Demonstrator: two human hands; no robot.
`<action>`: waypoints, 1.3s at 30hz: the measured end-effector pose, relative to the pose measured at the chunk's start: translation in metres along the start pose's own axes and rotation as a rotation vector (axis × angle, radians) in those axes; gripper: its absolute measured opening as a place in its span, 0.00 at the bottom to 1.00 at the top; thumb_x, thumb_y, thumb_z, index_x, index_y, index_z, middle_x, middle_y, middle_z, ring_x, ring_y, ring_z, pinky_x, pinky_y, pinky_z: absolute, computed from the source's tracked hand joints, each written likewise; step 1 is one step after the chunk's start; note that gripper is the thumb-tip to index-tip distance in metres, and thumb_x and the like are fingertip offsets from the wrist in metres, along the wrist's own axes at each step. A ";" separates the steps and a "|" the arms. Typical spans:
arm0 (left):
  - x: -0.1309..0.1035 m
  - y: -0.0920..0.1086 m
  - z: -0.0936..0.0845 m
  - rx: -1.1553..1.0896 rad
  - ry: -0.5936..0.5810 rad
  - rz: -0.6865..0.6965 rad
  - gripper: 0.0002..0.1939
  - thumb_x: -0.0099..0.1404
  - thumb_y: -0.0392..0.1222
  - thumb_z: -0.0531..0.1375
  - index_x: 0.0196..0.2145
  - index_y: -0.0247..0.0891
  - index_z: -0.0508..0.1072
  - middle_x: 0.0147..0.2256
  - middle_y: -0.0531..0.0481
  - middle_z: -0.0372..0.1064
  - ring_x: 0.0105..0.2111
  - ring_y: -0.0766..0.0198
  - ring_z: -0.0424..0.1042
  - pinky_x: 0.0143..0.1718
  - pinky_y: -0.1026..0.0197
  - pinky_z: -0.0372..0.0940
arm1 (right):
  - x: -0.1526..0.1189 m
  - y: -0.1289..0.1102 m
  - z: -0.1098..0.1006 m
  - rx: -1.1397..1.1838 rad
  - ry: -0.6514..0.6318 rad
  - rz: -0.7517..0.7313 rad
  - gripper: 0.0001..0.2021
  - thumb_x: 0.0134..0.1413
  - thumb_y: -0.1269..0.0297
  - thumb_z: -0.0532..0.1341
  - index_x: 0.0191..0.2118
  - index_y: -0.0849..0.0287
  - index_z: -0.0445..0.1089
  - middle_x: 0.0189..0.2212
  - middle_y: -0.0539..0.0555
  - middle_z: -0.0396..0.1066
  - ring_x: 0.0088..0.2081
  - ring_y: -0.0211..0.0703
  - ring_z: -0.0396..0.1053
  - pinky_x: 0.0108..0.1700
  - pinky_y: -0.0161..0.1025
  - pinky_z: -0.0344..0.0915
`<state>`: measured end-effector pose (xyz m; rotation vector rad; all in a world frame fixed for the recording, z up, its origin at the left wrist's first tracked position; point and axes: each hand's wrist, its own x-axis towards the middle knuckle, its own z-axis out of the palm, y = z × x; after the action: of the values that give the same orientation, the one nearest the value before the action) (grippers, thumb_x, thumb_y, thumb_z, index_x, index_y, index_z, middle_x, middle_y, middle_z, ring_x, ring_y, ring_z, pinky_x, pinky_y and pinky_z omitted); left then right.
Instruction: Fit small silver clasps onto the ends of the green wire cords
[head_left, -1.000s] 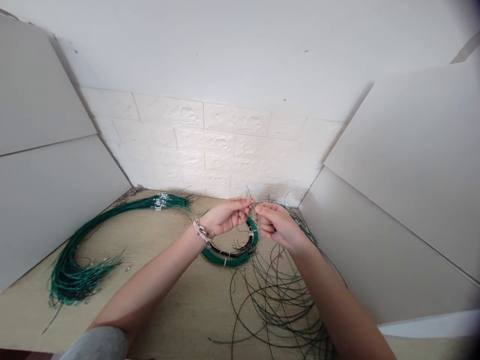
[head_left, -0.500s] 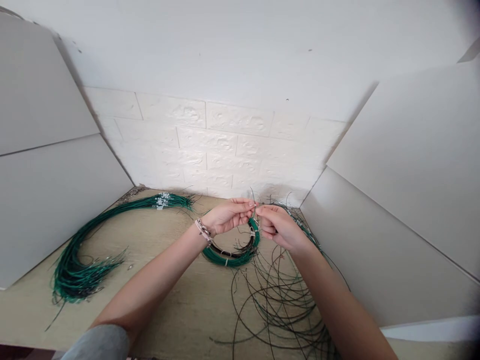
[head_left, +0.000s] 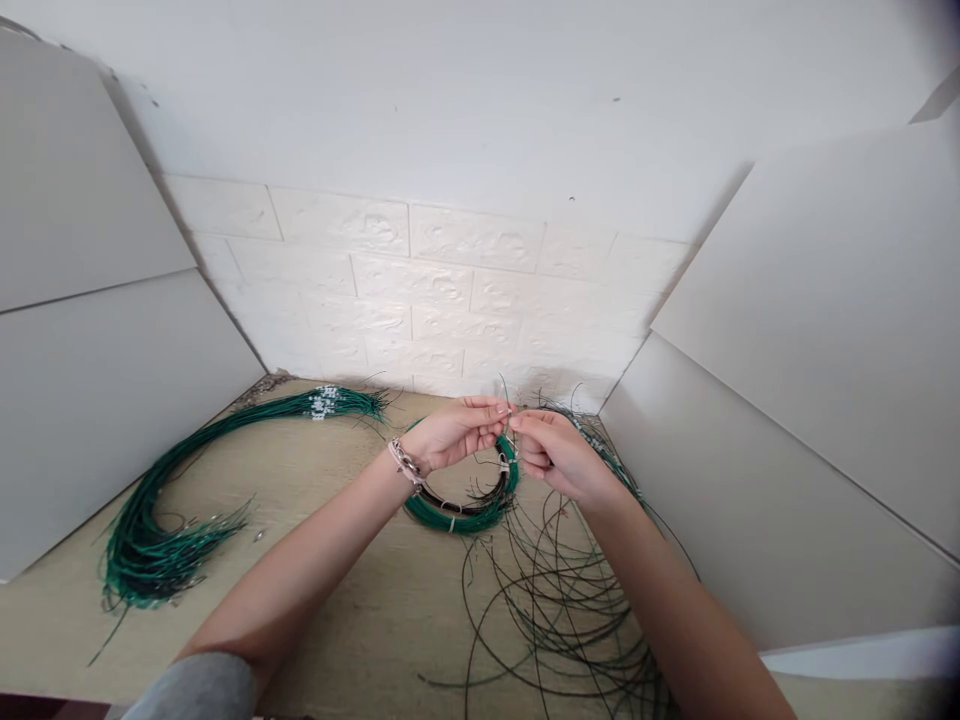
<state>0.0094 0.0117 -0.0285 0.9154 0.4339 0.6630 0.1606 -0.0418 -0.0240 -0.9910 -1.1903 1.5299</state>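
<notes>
My left hand (head_left: 466,430) pinches a thin dark wire (head_left: 504,388) between thumb and forefinger, its tip rising above the fingers. Close beside it, my right hand (head_left: 549,450) is closed in a pinch on the same wire, just below the left fingertips. A tiny pale piece shows where the fingertips meet, too small to name. Below the hands lies a tied coil of green and black wire (head_left: 454,522) on the table (head_left: 360,580). Loose dark wires (head_left: 555,590) spread out in loops under my right forearm.
On the left, a curved bundle of green wires (head_left: 139,545) with white connectors (head_left: 324,402) lies on the table. More wires with pale connectors (head_left: 604,448) lie behind my right hand. Grey panels (head_left: 112,400) stand at both sides, and a white brick-pattern wall (head_left: 442,275) closes the back.
Both hands keep their pinch at almost the same spot, with only slight fingertip movement. The whole view has shifted by a few pixels.
</notes>
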 end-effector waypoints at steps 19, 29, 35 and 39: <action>0.000 0.001 0.002 -0.051 0.003 -0.052 0.03 0.54 0.31 0.61 0.28 0.29 0.70 0.24 0.51 0.68 0.23 0.75 0.66 0.26 0.72 0.60 | -0.002 -0.003 0.003 0.001 0.030 0.003 0.11 0.45 0.60 0.59 0.22 0.59 0.58 0.11 0.39 0.40 0.13 0.26 0.35 0.13 0.28 0.40; 0.001 0.000 0.001 -0.056 -0.002 -0.044 0.03 0.54 0.32 0.61 0.29 0.29 0.71 0.24 0.52 0.67 0.23 0.76 0.65 0.25 0.72 0.60 | -0.003 -0.004 0.005 -0.046 0.051 -0.010 0.10 0.45 0.59 0.59 0.24 0.60 0.61 0.10 0.39 0.41 0.13 0.26 0.35 0.13 0.28 0.41; 0.003 0.000 -0.001 -0.050 -0.011 -0.065 0.03 0.55 0.33 0.60 0.27 0.29 0.70 0.21 0.52 0.66 0.21 0.76 0.64 0.23 0.72 0.59 | -0.002 -0.002 0.004 -0.024 0.079 -0.029 0.10 0.44 0.58 0.59 0.24 0.60 0.61 0.10 0.39 0.40 0.13 0.27 0.36 0.13 0.28 0.42; 0.004 -0.001 -0.002 -0.043 -0.036 -0.091 0.05 0.57 0.34 0.58 0.26 0.29 0.70 0.20 0.52 0.66 0.21 0.75 0.64 0.22 0.72 0.58 | -0.002 -0.002 0.004 -0.015 0.094 -0.035 0.09 0.44 0.60 0.59 0.23 0.60 0.60 0.10 0.39 0.40 0.13 0.27 0.36 0.13 0.28 0.42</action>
<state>0.0113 0.0158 -0.0307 0.8606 0.4255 0.5697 0.1579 -0.0447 -0.0209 -1.0358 -1.1491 1.4332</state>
